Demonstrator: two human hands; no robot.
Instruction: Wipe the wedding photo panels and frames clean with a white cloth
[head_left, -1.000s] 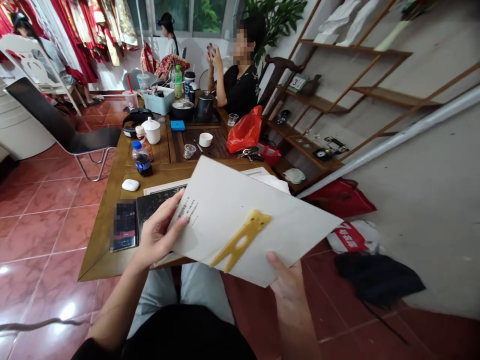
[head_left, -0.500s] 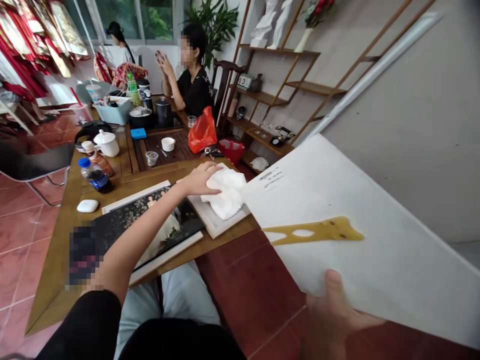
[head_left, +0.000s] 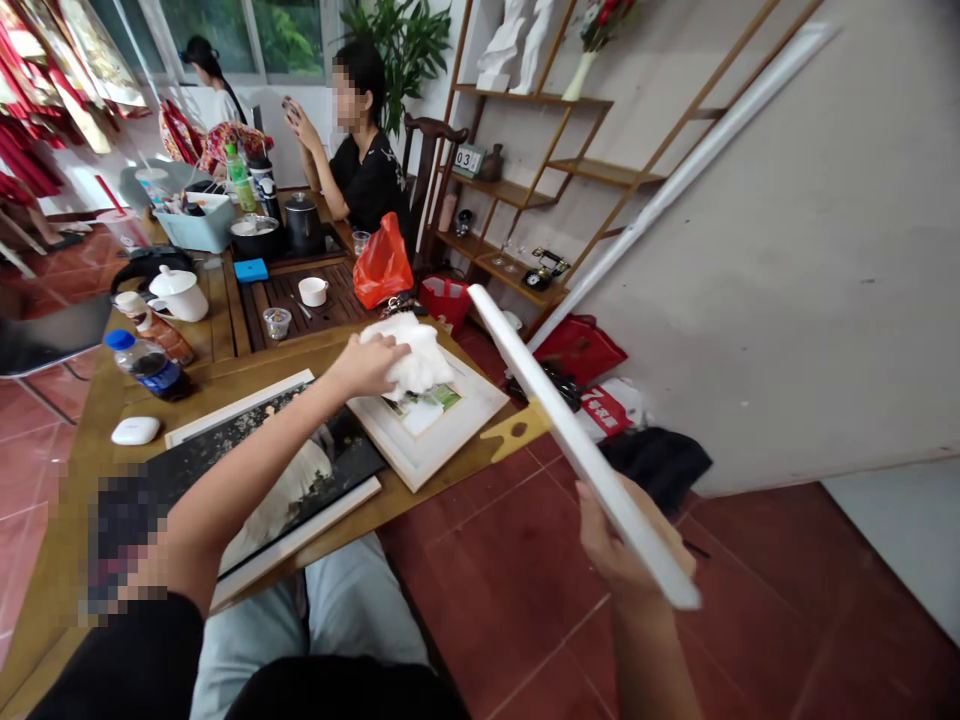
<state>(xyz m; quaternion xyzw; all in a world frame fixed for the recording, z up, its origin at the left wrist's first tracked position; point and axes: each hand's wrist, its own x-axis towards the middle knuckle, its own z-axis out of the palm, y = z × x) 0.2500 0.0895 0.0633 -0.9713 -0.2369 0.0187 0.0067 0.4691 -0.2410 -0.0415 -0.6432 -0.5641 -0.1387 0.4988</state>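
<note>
My left hand (head_left: 369, 364) is closed on a crumpled white cloth (head_left: 421, 352), lifted at the far end of a pale picture frame (head_left: 431, 452). Part of a green and white picture shows inside that frame. My right hand (head_left: 626, 530) grips a thin white panel (head_left: 574, 432), turned nearly edge-on and held out over the floor. From the panel's side sticks a flat yellow piece (head_left: 519, 430) with holes in it. Under my left forearm lies a large dark photo print (head_left: 349, 440) with a white dress in it, on a pale frame or board.
A cola bottle (head_left: 150, 368), a white earbud case (head_left: 136, 431) and a lidded white cup (head_left: 180, 296) stand at the table's left. A red plastic bag (head_left: 382, 265) sits at the far edge. Another person (head_left: 367, 160) sits beyond, holding a phone. Bags (head_left: 611, 410) lie by the wall.
The white panel has swung from facing me flat to nearly edge-on. My left hand has gathered and raised the cloth, so the picture in the pale frame now shows.
</note>
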